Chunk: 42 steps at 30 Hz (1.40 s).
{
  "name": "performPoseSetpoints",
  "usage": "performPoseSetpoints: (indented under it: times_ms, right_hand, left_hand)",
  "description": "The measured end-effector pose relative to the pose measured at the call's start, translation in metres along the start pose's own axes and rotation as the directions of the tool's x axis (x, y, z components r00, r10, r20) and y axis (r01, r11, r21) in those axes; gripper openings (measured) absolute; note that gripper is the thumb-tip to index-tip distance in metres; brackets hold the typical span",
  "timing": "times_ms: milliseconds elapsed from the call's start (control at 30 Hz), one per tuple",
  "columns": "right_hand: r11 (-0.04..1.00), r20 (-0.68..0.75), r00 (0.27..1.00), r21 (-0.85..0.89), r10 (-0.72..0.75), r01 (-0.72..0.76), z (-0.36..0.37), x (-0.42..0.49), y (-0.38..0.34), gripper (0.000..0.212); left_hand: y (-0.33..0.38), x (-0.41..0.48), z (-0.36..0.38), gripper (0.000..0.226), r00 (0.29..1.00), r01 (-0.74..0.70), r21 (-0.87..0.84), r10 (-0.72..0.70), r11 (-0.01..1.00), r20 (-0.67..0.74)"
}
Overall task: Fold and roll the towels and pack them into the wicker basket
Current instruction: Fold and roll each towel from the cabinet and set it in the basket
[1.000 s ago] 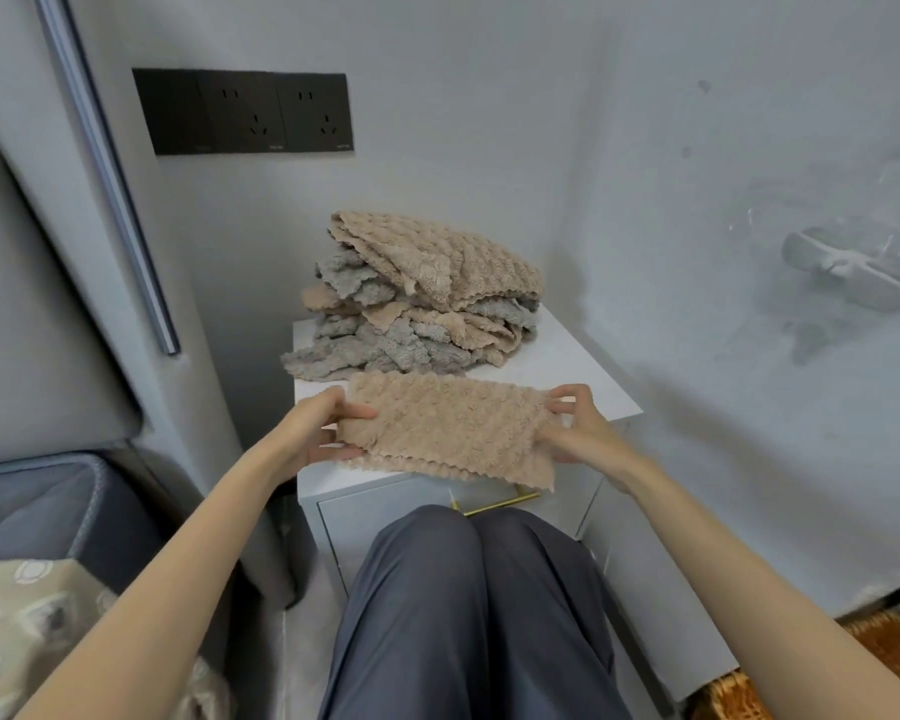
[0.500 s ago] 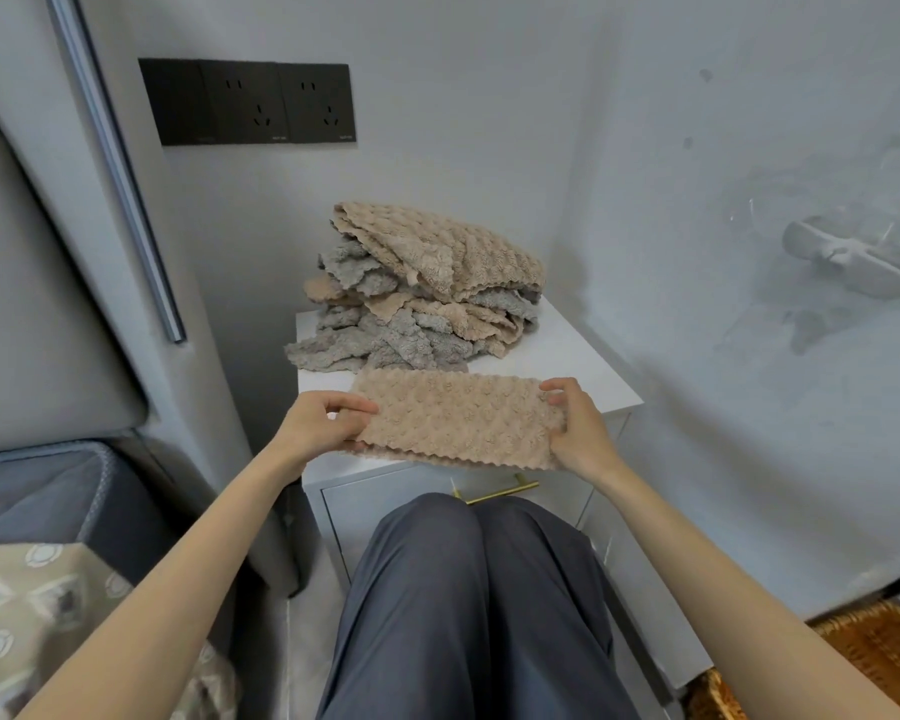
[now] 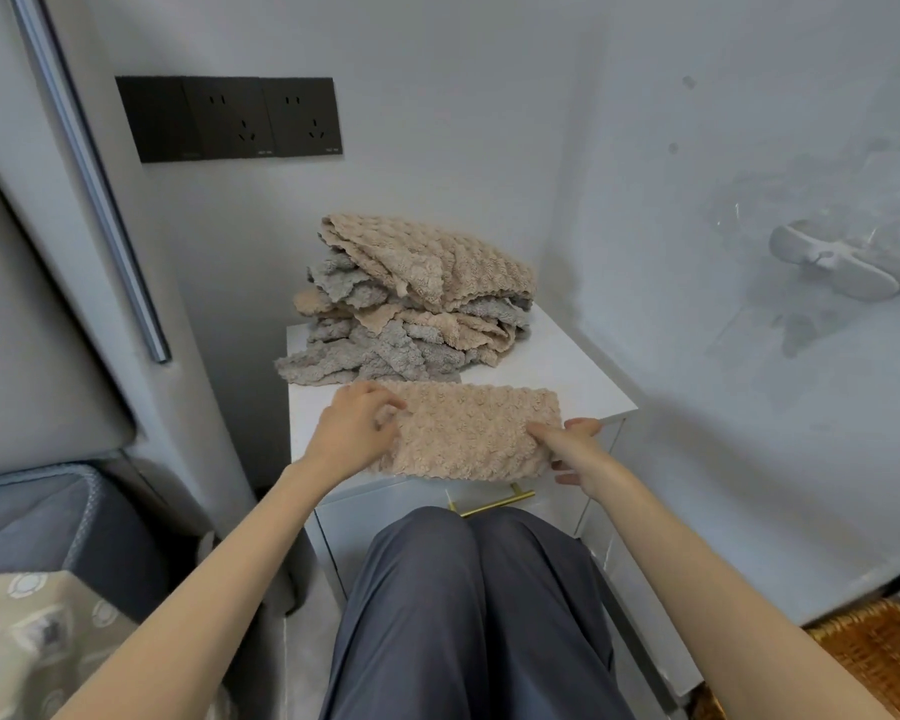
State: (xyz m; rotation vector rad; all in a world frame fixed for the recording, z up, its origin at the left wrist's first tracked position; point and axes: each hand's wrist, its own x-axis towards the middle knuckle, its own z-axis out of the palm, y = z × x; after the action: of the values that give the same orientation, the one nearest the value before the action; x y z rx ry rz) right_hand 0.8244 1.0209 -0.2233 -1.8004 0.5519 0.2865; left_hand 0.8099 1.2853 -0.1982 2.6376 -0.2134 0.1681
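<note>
A folded beige towel (image 3: 471, 433) lies as a wide strip on the front of the white nightstand (image 3: 583, 366). My left hand (image 3: 352, 428) curls its fingers over the towel's left end. My right hand (image 3: 575, 449) holds the right end, thumb on top and fingers below the edge. Behind the strip is a heap of beige and grey towels (image 3: 411, 304). A corner of the wicker basket (image 3: 884, 652) shows on the floor at the lower right.
The nightstand stands in a wall corner, with a black socket panel (image 3: 230, 119) above it. A grey padded headboard (image 3: 32, 314) and a bed are at the left. My knees in grey trousers (image 3: 468, 605) are right before the drawer with its gold handle (image 3: 494, 506).
The towel has come down from the air onto the nightstand top. Both hands moved forward with it and stay on its two ends.
</note>
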Motion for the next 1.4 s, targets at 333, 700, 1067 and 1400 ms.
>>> performPoseSetpoints:
  times_ms: [333, 700, 1067, 1400]
  right_hand:
    - [0.939, 0.055, 0.979, -0.279, -0.194, 0.202, -0.037, 0.010, -0.032, 0.026]
    - [0.424, -0.054, 0.738, -0.845, -0.673, 0.325, -0.067, 0.078, -0.124, 0.044]
    - [0.400, 0.076, 0.722, -0.791, -0.688, 0.464, -0.048, 0.106, -0.097, 0.043]
    - [0.459, 0.381, 0.748, -0.612, -0.543, 0.645, -0.034, 0.016, -0.037, 0.012]
  left_hand:
    - [0.029, 0.032, 0.024, 0.038, 0.968, -0.166, 0.150, 0.132, 0.975, 0.216]
    - [0.065, 0.070, 0.056, 0.035, 0.891, -0.332, 0.030, 0.303, 0.943, 0.339]
    - [0.056, 0.085, 0.073, 0.036, 0.887, -0.324, -0.098, 0.338, 0.941, 0.314]
    - [0.037, 0.068, 0.061, 0.036, 0.895, -0.328, -0.064, 0.332, 0.942, 0.298]
